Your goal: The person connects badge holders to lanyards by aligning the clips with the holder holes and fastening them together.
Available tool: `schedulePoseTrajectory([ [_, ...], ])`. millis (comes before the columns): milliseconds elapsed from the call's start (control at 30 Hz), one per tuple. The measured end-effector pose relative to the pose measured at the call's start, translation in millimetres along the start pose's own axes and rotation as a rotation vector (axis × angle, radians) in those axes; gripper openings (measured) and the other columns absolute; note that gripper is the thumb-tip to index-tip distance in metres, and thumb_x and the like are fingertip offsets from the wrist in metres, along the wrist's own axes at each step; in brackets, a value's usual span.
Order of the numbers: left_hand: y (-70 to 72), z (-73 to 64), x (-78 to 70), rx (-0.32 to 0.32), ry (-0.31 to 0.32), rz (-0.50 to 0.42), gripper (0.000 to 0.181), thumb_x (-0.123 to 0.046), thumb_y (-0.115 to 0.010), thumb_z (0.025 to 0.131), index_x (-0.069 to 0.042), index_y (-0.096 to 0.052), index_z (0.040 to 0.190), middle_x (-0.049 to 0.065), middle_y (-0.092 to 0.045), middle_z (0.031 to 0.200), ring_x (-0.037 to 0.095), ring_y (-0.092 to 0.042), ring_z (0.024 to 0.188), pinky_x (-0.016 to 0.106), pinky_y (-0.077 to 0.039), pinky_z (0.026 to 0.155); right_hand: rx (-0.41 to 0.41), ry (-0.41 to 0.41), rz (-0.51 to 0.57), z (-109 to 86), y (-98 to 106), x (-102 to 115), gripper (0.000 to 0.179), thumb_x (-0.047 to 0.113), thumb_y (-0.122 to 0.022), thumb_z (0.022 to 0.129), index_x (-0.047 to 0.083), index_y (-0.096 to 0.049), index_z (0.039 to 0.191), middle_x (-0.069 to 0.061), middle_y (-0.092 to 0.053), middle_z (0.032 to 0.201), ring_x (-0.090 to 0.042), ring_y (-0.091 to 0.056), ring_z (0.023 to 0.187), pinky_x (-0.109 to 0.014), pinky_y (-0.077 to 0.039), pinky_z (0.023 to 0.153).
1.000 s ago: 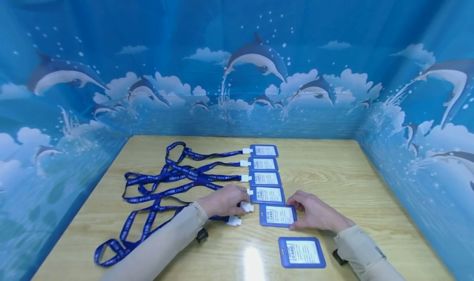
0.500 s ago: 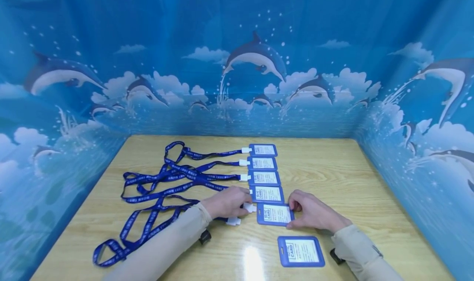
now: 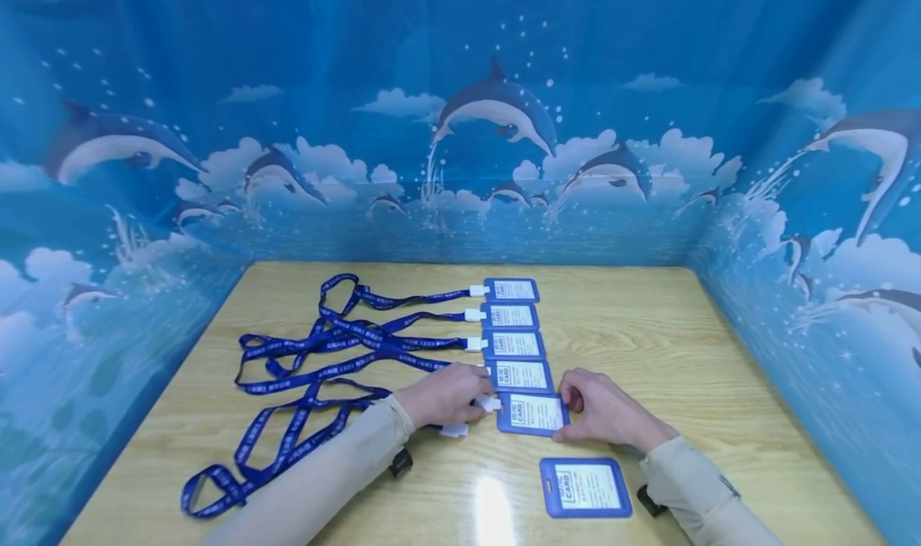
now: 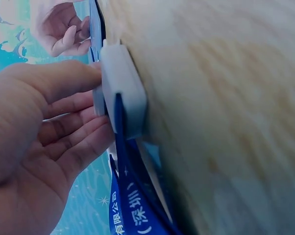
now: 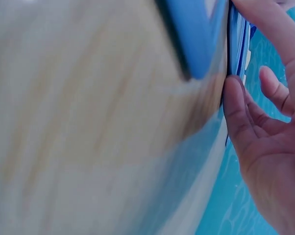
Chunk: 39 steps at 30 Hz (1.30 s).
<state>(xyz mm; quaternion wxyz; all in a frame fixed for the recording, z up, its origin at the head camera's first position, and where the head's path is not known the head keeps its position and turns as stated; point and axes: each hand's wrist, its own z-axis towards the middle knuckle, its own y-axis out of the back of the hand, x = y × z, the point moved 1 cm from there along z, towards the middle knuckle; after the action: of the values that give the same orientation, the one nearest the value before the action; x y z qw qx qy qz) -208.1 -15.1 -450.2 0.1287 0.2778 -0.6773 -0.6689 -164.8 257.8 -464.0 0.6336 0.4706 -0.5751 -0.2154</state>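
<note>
My left hand (image 3: 444,394) pinches a white plastic clip (image 3: 489,403) on the end of a blue lanyard. In the left wrist view the thumb lies along that clip, and the printed strap (image 4: 137,205) trails from it. To the right, my right hand (image 3: 608,410) holds a blue-framed ID card holder (image 3: 534,412) by its right edge, thumb at the near corner and fingers at the far one. The holder's slotted end lies right at the clip's tip. In the right wrist view, thumb and finger are at the edge of the holder (image 5: 233,44).
Several card holders (image 3: 512,316) lie in a column behind, with white clips at their left ends. Their lanyards (image 3: 338,342) cross over the left side of the wooden table (image 3: 647,322). Nearer are another clip (image 3: 454,431) and a separate card holder (image 3: 586,488). A dolphin-print curtain (image 3: 360,226) surrounds the table.
The held card holder has slid left, while the clip in my left hand has shifted slightly right. The gap between them has closed. The nearest card holder stays in place.
</note>
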Motion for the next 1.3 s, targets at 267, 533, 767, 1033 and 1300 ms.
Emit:
schedulePoseTrajectory([
  [267,1.6,-1.6,0.0,-0.027,-0.043,0.063,0.024,-0.024,-0.075,0.091,-0.014,-0.073,0.112,-0.001,-0.071,0.108,0.006,-0.065,0.092,0.016,-0.054,0.081,-0.008,-0.07,0.059,2.2,-1.6,3.3,0.049,0.037,-0.095,0.062,0.02,-0.055,0.086,0.005,-0.056,0.086,-0.013,-0.051,0.08,-0.024,-0.047,0.067],
  [533,2.3,-2.6,0.1,-0.032,-0.046,0.049,0.022,-0.023,-0.075,0.091,-0.013,-0.074,0.111,-0.001,-0.072,0.111,0.008,-0.067,0.095,0.019,-0.056,0.085,-0.019,-0.084,0.091,2.2,-3.6,6.4,0.05,0.034,-0.096,0.061,0.019,-0.054,0.085,0.004,-0.056,0.088,-0.015,-0.051,0.081,-0.024,-0.047,0.068],
  [767,-0.4,-0.7,-1.4,-0.024,-0.028,0.034,0.024,-0.025,-0.075,0.091,-0.015,-0.074,0.112,-0.002,-0.071,0.109,0.005,-0.065,0.09,0.015,-0.054,0.08,-0.034,-0.082,0.096,-2.6,-5.4,3.4,0.052,0.034,-0.096,0.061,0.018,-0.054,0.088,0.003,-0.055,0.088,-0.014,-0.051,0.081,-0.023,-0.048,0.068],
  [1033,6.4,-1.7,-1.5,-0.031,-0.024,0.013,0.028,-0.034,-0.07,0.095,-0.015,-0.073,0.116,-0.002,-0.072,0.112,0.007,-0.068,0.096,0.019,-0.056,0.085,-0.049,0.004,0.09,-5.5,-2.8,1.6,0.051,0.035,-0.095,0.064,0.016,-0.056,0.093,0.003,-0.057,0.094,-0.013,-0.054,0.085,-0.022,-0.052,0.074],
  [1300,33.8,-12.0,2.2,-0.07,0.015,-0.005,0.018,-0.028,-0.065,0.1,-0.017,-0.076,0.108,-0.007,-0.071,0.098,0.003,-0.064,0.084,0.018,-0.055,0.077,-0.023,-0.082,0.135,-4.0,-0.2,2.5,0.053,0.04,-0.093,0.067,0.017,-0.06,0.102,0.003,-0.06,0.097,-0.012,-0.057,0.086,-0.023,-0.053,0.076],
])
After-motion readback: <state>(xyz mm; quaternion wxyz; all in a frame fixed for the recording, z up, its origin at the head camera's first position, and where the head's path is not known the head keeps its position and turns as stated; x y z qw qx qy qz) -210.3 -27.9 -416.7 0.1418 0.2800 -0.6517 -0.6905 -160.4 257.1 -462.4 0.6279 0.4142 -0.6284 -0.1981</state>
